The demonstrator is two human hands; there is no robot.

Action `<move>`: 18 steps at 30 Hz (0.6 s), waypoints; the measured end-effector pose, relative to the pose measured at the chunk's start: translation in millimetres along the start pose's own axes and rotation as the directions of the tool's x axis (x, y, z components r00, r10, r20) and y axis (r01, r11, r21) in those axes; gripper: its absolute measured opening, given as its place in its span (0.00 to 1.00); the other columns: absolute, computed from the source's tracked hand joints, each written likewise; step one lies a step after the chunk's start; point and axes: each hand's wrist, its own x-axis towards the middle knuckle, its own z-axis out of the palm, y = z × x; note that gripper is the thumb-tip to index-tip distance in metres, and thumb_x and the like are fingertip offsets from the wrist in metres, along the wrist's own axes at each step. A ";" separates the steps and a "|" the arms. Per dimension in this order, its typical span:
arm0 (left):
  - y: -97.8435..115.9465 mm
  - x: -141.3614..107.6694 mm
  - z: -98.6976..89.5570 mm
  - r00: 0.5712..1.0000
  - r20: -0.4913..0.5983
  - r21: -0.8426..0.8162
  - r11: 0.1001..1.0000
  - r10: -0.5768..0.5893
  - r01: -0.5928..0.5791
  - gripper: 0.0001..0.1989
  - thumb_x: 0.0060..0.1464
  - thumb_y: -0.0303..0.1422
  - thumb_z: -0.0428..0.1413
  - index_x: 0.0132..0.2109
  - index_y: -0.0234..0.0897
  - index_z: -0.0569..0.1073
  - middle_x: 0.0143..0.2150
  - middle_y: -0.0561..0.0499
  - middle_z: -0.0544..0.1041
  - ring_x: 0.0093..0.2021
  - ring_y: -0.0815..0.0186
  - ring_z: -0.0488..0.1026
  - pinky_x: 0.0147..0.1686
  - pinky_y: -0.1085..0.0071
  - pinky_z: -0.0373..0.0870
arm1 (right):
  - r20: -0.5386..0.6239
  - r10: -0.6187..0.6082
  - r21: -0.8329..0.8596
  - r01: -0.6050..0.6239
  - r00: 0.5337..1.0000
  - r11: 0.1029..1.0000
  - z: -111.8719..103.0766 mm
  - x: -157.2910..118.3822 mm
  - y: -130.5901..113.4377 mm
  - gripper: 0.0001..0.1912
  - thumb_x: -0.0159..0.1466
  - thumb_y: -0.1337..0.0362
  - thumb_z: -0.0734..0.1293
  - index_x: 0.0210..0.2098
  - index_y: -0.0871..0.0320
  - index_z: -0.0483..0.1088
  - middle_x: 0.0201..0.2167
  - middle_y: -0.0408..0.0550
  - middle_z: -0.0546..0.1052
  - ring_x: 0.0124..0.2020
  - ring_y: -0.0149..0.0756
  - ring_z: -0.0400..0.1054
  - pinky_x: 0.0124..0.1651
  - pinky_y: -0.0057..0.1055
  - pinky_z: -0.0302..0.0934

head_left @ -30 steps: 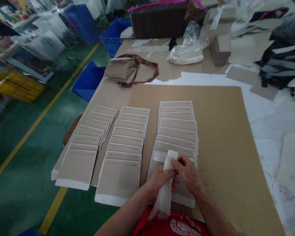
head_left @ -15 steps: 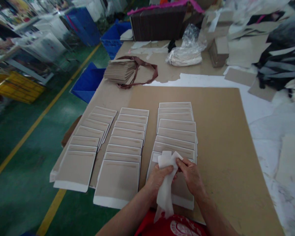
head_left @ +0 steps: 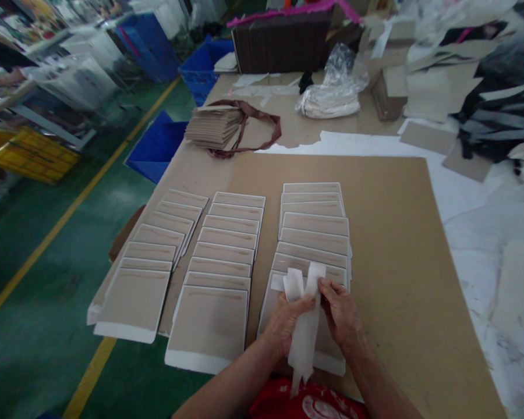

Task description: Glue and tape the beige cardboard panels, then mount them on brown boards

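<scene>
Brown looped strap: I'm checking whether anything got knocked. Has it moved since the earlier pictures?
No, the brown looped strap shows no shift against the clear, crumpled plastic bag.

Dim, soft light is falling across the tan board point(head_left: 397, 250).
Its source is not showing. Beside the board's left edge, a faint shadow is dulling the middle column's front card point(head_left: 209, 326). Beyond the board, the clear plastic bag point(head_left: 329, 96) is catching pale glints. Well left of it, the green floor point(head_left: 39, 215) is looking murky and the yellow crate point(head_left: 30, 154) is blurring and stretching.
</scene>
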 end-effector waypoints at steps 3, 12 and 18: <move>-0.3 -0.1 -1.1 0.999 0.021 -0.018 0.999 -0.029 0.030 0.28 0.34 0.37 0.71 0.44 0.31 0.76 0.33 0.44 0.81 0.29 0.60 0.76 0.33 0.65 0.73 | 0.042 -0.002 -0.050 0.004 0.999 0.999 2.5 -2.4 -5.9 0.19 0.52 0.47 0.71 0.26 0.56 0.69 0.21 0.41 0.71 0.22 0.33 0.62 0.27 0.30 0.57; 3.5 3.8 1.7 0.997 -0.032 -0.010 0.997 0.072 -0.072 0.29 0.33 0.34 0.71 0.45 0.28 0.76 0.35 0.43 0.81 0.30 0.60 0.77 0.33 0.66 0.73 | 0.001 -0.015 -0.009 0.015 1.000 1.000 4.9 -0.2 -3.5 0.19 0.46 0.51 0.76 0.22 0.58 0.69 0.19 0.39 0.70 0.21 0.30 0.61 0.26 0.28 0.57; 3.4 0.5 2.2 0.998 -0.025 -0.162 0.985 0.049 -0.053 0.24 0.34 0.34 0.71 0.41 0.32 0.75 0.33 0.48 0.79 0.30 0.65 0.75 0.34 0.70 0.71 | -0.021 0.082 0.055 -0.080 0.996 0.995 -1.1 6.0 2.1 0.21 0.50 0.51 0.75 0.37 0.58 0.75 0.29 0.45 0.78 0.28 0.37 0.69 0.31 0.32 0.65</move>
